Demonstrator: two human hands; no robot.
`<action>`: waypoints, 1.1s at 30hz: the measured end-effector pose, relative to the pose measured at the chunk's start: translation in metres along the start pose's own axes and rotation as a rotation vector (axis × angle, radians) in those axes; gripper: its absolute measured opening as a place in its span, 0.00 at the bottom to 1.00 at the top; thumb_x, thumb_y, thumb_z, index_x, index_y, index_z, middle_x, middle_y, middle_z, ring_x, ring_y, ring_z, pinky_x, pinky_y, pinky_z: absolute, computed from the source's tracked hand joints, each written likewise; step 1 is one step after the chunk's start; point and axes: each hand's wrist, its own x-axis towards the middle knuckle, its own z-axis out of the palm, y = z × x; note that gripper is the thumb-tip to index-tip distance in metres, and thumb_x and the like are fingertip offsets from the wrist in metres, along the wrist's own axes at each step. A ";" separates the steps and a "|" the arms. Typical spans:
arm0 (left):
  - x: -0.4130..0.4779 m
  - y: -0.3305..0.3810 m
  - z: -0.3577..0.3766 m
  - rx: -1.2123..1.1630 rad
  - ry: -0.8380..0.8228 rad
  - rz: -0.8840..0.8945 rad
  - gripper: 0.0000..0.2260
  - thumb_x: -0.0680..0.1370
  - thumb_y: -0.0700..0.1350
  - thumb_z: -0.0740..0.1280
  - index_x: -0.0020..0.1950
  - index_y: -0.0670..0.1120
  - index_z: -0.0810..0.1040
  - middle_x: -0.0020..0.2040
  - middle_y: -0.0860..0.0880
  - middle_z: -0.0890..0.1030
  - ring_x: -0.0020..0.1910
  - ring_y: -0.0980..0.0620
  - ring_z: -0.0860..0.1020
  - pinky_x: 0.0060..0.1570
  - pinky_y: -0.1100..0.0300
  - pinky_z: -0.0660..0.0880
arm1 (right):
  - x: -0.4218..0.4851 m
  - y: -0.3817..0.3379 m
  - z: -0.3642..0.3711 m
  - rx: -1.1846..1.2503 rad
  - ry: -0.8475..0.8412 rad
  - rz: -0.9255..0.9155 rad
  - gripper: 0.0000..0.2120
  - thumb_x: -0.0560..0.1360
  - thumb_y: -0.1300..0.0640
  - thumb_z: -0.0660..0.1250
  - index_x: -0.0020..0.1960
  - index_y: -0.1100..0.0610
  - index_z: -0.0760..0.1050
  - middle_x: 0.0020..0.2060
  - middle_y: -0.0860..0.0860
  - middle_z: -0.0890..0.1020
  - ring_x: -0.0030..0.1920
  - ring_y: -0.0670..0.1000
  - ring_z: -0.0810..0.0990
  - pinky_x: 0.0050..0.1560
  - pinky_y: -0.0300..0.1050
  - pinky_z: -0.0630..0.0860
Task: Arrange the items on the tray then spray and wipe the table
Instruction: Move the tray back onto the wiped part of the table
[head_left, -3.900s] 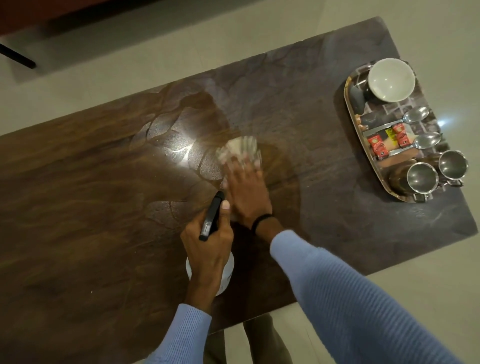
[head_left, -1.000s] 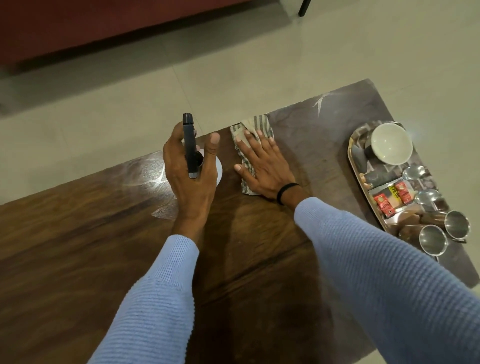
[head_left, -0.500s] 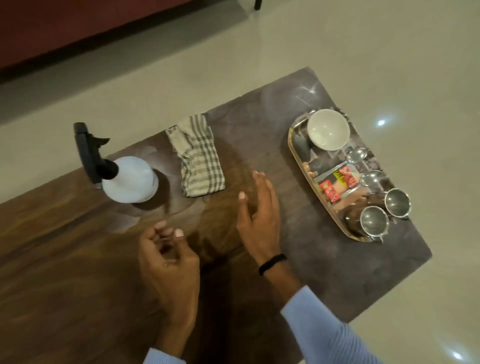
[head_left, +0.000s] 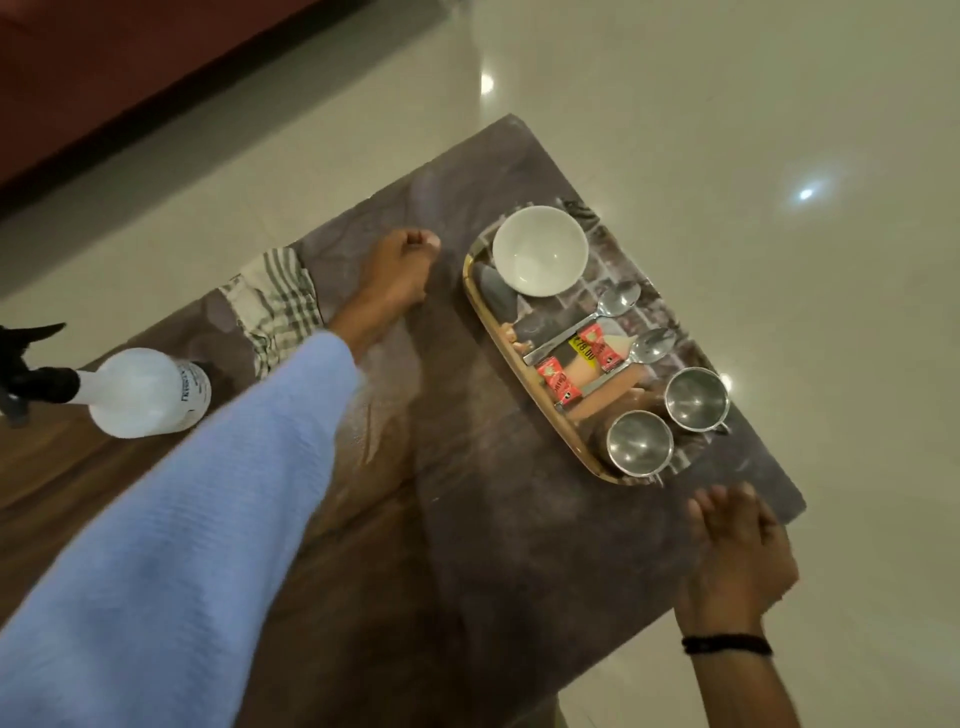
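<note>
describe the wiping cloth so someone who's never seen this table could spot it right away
Start at the dark wooden table and go to its far edge, between the white spray bottle and the oval tray. The cloth lies crumpled there. It is the only fabric thing on the table, pale with grey-green checked stripes.

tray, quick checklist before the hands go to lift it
1. Hands free: left hand and right hand hold nothing. ok
2. Grip on the tray rim: neither hand touches it. not ok
3. Near steel cup and far steel cup upright on the tray: ok
4. Bowl upright inside the rim: ok
5. Spray bottle and cloth apart from the tray: ok
6. Table wiped under the tray: cannot tell
</note>
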 end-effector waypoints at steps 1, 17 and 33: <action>0.010 0.009 0.003 0.014 -0.041 -0.030 0.04 0.82 0.52 0.64 0.48 0.54 0.76 0.46 0.51 0.79 0.47 0.52 0.77 0.49 0.55 0.78 | 0.011 -0.003 0.001 0.019 -0.022 0.064 0.16 0.80 0.56 0.68 0.64 0.65 0.77 0.56 0.62 0.82 0.56 0.57 0.84 0.62 0.52 0.80; 0.050 0.069 0.044 0.318 -0.229 -0.051 0.05 0.82 0.42 0.67 0.48 0.47 0.82 0.39 0.47 0.81 0.35 0.50 0.79 0.22 0.64 0.73 | 0.055 -0.007 0.024 -0.082 -0.341 0.283 0.19 0.76 0.62 0.72 0.66 0.60 0.76 0.55 0.56 0.85 0.54 0.55 0.85 0.58 0.52 0.81; -0.026 0.012 -0.024 0.082 0.062 -0.132 0.06 0.81 0.37 0.66 0.46 0.44 0.80 0.37 0.48 0.80 0.33 0.52 0.78 0.27 0.61 0.78 | 0.072 -0.031 0.005 -0.203 -0.576 0.270 0.17 0.83 0.62 0.59 0.71 0.58 0.73 0.62 0.58 0.82 0.57 0.56 0.85 0.59 0.52 0.80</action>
